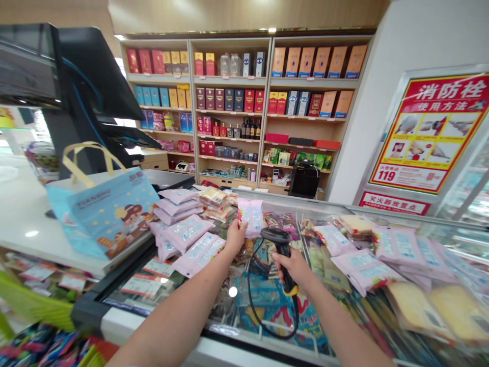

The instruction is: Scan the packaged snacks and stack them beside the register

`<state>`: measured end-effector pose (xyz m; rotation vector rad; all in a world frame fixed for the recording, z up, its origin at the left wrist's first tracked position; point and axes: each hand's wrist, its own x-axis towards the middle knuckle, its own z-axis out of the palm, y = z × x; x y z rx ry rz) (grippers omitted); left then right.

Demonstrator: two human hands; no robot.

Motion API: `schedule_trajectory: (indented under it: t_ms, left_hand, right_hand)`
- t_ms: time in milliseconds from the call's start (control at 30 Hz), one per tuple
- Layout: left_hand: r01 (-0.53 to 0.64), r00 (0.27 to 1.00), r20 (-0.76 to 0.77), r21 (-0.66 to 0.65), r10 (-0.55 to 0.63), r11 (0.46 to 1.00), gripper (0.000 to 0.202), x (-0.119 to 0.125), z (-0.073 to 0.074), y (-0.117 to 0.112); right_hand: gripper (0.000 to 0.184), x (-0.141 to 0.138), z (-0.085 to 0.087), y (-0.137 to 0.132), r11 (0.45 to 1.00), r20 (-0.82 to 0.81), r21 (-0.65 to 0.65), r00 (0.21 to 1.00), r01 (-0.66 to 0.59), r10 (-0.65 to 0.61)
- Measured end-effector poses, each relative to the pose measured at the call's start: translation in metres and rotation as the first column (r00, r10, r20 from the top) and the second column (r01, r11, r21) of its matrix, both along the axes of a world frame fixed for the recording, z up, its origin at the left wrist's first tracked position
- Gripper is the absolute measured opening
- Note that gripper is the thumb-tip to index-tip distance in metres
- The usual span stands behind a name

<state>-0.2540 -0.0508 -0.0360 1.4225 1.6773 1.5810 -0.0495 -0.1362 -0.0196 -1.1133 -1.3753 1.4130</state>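
My left hand point(236, 237) pinches the lower left edge of a pale pink snack packet point(252, 216), held up over the glass-topped freezer. Just right of it, my right hand point(292, 266) is wrapped round the grip of a black and yellow barcode scanner point(281, 244). The scanner's head is close to the packet, and its black cable point(250, 295) loops down over the glass. Several similar pink packets point(186, 232) are piled to the left. More pink packets point(361, 267) lie on the right, beside wrapped sandwiches point(418, 308).
A blue shopping bag point(109, 209) with yellow handles stands on the white counter point(28, 204) at left, below a black checkout terminal point(91, 76). Shelves point(229, 79) of boxes and bottles stand behind the freezer point(229, 316). A red fire-hydrant sign point(431, 132) hangs on the right wall.
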Motion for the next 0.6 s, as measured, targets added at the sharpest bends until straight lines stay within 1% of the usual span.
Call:
schedule_trajectory:
  t_ms: [100,200,367,433,500,600]
  left_hand:
    - [-0.017,1.000,-0.026,-0.010,0.017,1.000,0.014,0.001,0.002,-0.001]
    - [-0.023,0.999,-0.031,-0.026,0.022,0.999,0.012,0.002,0.001,-0.001]
    - [-0.034,0.999,0.016,-0.079,0.036,0.996,0.019,-0.002,-0.001,0.003]
    - [-0.014,0.999,0.046,-0.089,0.018,0.996,0.021,0.001,0.002,0.005]
    - [0.045,0.993,0.114,-0.094,-0.034,0.995,0.021,0.012,0.008,0.007]
    - [0.197,0.948,0.272,-0.092,-0.166,0.976,0.018,0.047,0.018,0.006]
  right_hand:
    - [0.036,0.000,0.001,0.000,1.000,-0.007,-0.009,1.000,0.016,-0.016]
    - [0.035,0.000,0.005,-0.002,1.000,-0.008,-0.014,1.000,0.002,-0.002]
    - [0.032,-0.002,0.013,-0.002,1.000,-0.050,-0.013,0.999,-0.014,0.013]
    - [0.030,-0.002,0.017,0.000,1.000,-0.055,-0.016,0.998,0.024,-0.025]
    - [0.028,0.001,0.024,0.002,0.996,-0.052,-0.027,0.995,0.081,-0.082]
    - [0.027,0.015,0.037,0.003,0.990,-0.068,-0.020,0.988,0.136,-0.137]
